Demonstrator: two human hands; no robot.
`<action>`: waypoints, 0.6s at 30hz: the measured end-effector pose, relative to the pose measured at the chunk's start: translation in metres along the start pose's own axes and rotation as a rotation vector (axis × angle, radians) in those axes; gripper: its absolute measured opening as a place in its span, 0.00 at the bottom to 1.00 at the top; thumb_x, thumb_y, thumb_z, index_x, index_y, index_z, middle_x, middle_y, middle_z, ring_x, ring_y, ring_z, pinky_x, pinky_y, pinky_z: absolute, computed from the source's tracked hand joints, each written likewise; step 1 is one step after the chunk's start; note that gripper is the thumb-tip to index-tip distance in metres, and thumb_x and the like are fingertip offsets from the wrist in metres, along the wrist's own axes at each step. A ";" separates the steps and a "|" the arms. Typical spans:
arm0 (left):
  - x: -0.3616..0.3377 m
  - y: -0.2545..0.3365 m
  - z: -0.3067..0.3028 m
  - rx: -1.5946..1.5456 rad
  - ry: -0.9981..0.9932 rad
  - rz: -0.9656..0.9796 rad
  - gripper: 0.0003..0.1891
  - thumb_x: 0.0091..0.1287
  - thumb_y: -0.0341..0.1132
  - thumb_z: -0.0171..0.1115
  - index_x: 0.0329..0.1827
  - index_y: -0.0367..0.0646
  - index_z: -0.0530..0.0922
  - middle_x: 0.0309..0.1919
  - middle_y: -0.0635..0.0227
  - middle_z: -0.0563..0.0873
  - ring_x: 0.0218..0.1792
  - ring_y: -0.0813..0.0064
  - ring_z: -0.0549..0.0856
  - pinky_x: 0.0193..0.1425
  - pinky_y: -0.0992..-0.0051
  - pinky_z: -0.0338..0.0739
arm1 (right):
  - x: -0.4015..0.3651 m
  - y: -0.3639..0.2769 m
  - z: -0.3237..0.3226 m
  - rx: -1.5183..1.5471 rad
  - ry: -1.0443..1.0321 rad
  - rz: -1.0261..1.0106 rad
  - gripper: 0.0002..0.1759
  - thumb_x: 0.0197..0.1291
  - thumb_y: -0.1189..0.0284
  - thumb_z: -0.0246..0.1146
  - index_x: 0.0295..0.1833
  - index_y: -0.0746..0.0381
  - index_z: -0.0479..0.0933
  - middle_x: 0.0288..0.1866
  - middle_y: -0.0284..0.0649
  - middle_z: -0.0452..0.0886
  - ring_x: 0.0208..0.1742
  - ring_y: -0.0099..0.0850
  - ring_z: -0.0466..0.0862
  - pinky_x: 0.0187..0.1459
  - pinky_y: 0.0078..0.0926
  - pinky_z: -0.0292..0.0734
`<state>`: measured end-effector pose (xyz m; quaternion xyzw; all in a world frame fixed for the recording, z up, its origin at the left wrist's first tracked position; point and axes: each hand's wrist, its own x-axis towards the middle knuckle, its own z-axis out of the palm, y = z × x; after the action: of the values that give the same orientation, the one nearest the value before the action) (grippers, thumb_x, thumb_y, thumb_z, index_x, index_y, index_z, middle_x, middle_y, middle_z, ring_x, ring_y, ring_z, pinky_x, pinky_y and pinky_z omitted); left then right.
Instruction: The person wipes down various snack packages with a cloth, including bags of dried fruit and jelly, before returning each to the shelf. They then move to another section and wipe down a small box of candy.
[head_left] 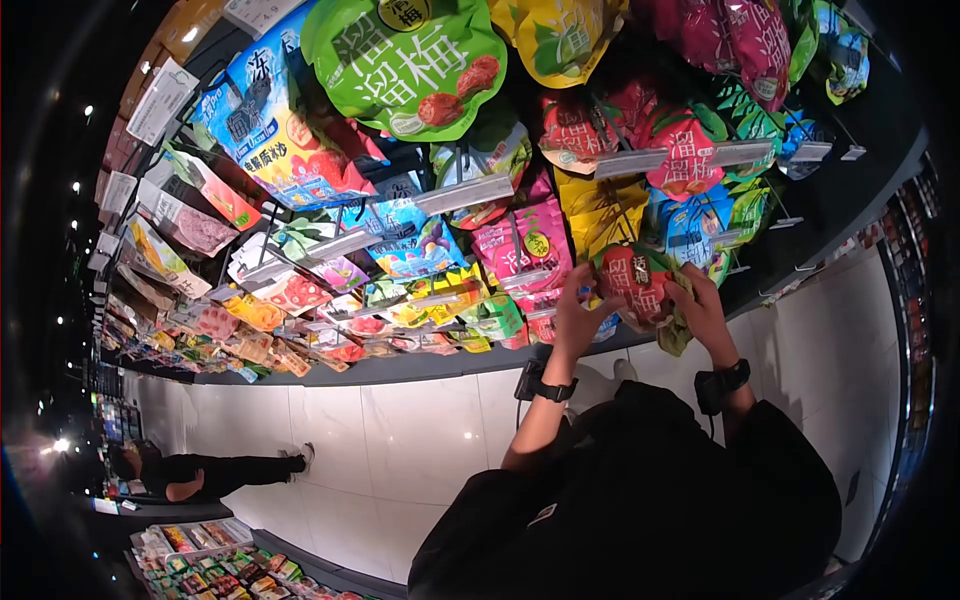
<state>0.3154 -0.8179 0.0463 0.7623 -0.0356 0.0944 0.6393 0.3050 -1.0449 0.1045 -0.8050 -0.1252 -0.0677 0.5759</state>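
Between my two hands is a red and green snack bag point(634, 284) with large white characters, held in front of the lower hooks of a shop rack. My left hand point(583, 312) grips its left edge, thumb toward the front. On the other side, my right hand point(700, 305) has its fingers closed on the bag's right edge. Just behind the bag hang yellow bags point(600, 212), and a blue bag point(697, 232) hangs to their right. A pink bag point(525, 240) hangs left of my left hand. Each wrist wears a black strap with a small device.
The rack holds many hanging bags, including a big green one point(408, 70) near the top, with price-label strips point(465, 194) sticking out. Pale floor tiles point(400, 420) lie below. A person in black point(215, 477) stands at left, near a tray of packets point(225, 565).
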 end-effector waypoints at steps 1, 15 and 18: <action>0.013 -0.007 0.001 0.001 0.004 0.002 0.37 0.51 0.30 0.83 0.64 0.38 0.73 0.52 0.65 0.82 0.52 0.75 0.82 0.52 0.74 0.79 | 0.011 0.000 -0.003 0.030 0.001 -0.016 0.08 0.67 0.76 0.63 0.39 0.71 0.74 0.32 0.38 0.69 0.34 0.26 0.70 0.37 0.26 0.67; 0.112 0.039 -0.004 -0.512 -0.101 0.021 0.26 0.61 0.23 0.72 0.64 0.36 0.77 0.54 0.68 0.86 0.53 0.80 0.83 0.61 0.75 0.77 | 0.086 0.024 -0.011 0.217 0.085 0.018 0.11 0.69 0.71 0.65 0.44 0.70 0.78 0.37 0.33 0.71 0.38 0.21 0.72 0.44 0.21 0.69; 0.129 0.042 -0.006 -0.427 -0.079 0.105 0.28 0.61 0.24 0.73 0.65 0.35 0.76 0.54 0.66 0.86 0.55 0.79 0.82 0.63 0.74 0.76 | 0.084 0.033 -0.018 0.197 0.070 0.072 0.11 0.68 0.71 0.65 0.46 0.71 0.78 0.38 0.34 0.72 0.40 0.22 0.73 0.45 0.22 0.69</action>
<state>0.4339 -0.8110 0.1121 0.6099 -0.1197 0.0878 0.7784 0.3950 -1.0614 0.1019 -0.7457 -0.0821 -0.0627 0.6582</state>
